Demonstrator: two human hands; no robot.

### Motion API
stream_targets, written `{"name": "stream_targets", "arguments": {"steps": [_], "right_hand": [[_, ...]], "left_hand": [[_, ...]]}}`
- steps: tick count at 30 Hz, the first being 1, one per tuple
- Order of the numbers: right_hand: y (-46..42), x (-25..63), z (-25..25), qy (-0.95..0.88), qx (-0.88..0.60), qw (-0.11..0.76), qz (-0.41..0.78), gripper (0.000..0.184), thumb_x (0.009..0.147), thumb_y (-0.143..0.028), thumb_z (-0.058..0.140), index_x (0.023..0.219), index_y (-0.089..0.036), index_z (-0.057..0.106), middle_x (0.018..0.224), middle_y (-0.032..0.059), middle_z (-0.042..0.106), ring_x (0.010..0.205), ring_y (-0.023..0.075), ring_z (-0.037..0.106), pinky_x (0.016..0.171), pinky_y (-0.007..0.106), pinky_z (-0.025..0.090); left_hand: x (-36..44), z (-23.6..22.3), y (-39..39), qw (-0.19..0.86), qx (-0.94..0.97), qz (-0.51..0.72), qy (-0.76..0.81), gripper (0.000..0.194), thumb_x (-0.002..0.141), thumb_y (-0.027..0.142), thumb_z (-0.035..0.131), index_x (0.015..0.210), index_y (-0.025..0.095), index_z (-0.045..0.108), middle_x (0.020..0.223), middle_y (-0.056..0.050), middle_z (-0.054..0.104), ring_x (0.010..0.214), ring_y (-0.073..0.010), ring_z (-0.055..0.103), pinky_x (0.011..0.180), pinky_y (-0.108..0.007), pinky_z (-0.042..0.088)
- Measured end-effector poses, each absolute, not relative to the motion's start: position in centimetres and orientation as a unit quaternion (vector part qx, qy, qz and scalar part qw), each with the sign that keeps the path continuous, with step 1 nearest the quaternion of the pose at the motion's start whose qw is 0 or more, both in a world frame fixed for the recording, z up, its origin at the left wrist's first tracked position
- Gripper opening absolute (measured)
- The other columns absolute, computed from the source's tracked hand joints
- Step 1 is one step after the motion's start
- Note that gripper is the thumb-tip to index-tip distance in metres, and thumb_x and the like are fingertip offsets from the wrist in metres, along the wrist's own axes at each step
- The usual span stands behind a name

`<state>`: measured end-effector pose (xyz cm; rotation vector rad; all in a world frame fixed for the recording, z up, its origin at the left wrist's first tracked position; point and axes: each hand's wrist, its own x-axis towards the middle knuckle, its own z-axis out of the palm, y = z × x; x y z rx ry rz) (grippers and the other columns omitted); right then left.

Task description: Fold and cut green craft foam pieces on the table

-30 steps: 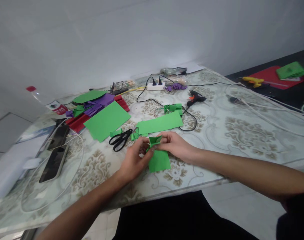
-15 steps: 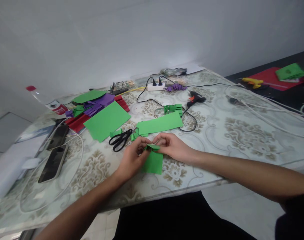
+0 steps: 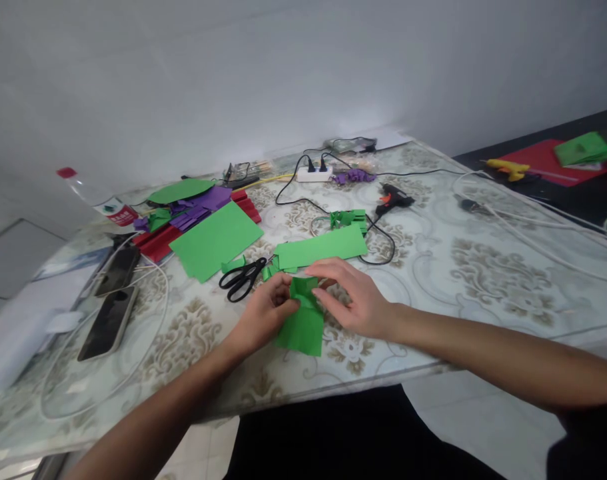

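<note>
Both my hands work a small green paper piece near the table's front edge. My left hand pinches its upper left part, fingers closed on it. From the right, my right hand presses its fingers onto the folded top of the same piece. Just behind my hands lie black scissors, a long green paper strip and small green cut scraps.
A large green sheet lies on red and purple papers at the back left. A black glue gun, a white power strip and cables sit further back. Two phones lie at the left. A plastic bottle lies nearby.
The green piece has come down closer to the table and its top is folded over more. My right hand has shifted from pinching the top to pressing fingers onto the fold.
</note>
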<state>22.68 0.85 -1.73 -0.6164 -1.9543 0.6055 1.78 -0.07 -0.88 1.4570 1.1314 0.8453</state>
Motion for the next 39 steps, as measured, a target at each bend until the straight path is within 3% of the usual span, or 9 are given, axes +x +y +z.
{"name": "stream_targets", "arguments": {"steps": [9,13,18,22,30,39], "right_hand": [[1.2,23.0,-1.9,-0.824,-0.221,0.491,0.176,0.045,0.094,-0.006,0.051,0.134,-0.027,0.053,0.122,0.0102,0.061,0.111,0.0195,0.062,0.093,0.036,0.055],[1.1,23.3,-1.7,-0.848,-0.223,0.447,0.177,0.041,0.096,-0.008,0.047,0.129,-0.029,0.057,0.128,0.0111,0.056,0.102,0.0174,0.065,0.086,0.033,0.057],[1.2,23.2,-1.7,-0.876,-0.222,0.391,0.172,0.036,0.096,-0.013,0.048,0.128,-0.024,0.059,0.134,0.0143,0.052,0.109,0.0214,0.063,0.093,0.038,0.056],[1.3,22.9,-2.0,-0.893,-0.245,0.347,0.15,0.033,0.097,-0.019,0.05,0.128,-0.019,0.059,0.129,0.0178,0.054,0.107,0.0241,0.063,0.09,0.039,0.057],[1.4,22.8,-2.0,-0.889,-0.275,0.326,0.165,0.02,0.099,-0.026,0.05,0.112,-0.018,0.063,0.1,0.0108,0.062,0.088,0.0208,0.061,0.079,0.034,0.054],[1.2,22.8,-1.5,-0.837,-0.293,0.373,0.274,0.022,0.097,-0.02,0.053,0.117,-0.023,0.06,0.104,0.0066,0.069,0.086,0.0179,0.065,0.081,0.032,0.053]], "left_hand": [[1.6,-1.2,0.0,0.491,0.65,0.354,0.459,0.009,0.076,0.018,0.06,0.084,0.017,0.057,0.08,0.001,0.059,0.074,-0.0141,0.055,0.066,-0.024,0.044],[1.5,-1.3,-0.2,0.491,0.651,0.354,0.457,0.006,0.078,0.017,0.06,0.083,0.017,0.056,0.078,0.001,0.057,0.075,-0.0146,0.056,0.067,-0.025,0.046],[1.6,-1.5,-0.2,0.494,0.651,0.359,0.451,0.011,0.081,0.018,0.062,0.091,0.017,0.06,0.084,-0.001,0.062,0.08,-0.0171,0.061,0.071,-0.027,0.049],[1.7,-1.7,-0.2,0.505,0.644,0.361,0.448,0.018,0.082,0.021,0.063,0.1,0.018,0.061,0.084,-0.002,0.065,0.079,-0.018,0.063,0.07,-0.028,0.051],[1.6,-1.5,-0.4,0.46,0.672,0.338,0.472,0.012,0.083,0.026,0.065,0.09,0.018,0.06,0.072,0.001,0.057,0.068,-0.0141,0.055,0.061,-0.024,0.043],[1.7,-0.9,-0.4,0.436,0.695,0.311,0.478,0.014,0.087,0.028,0.061,0.08,0.018,0.055,0.063,0.005,0.044,0.058,-0.0108,0.042,0.053,-0.022,0.033]]}}
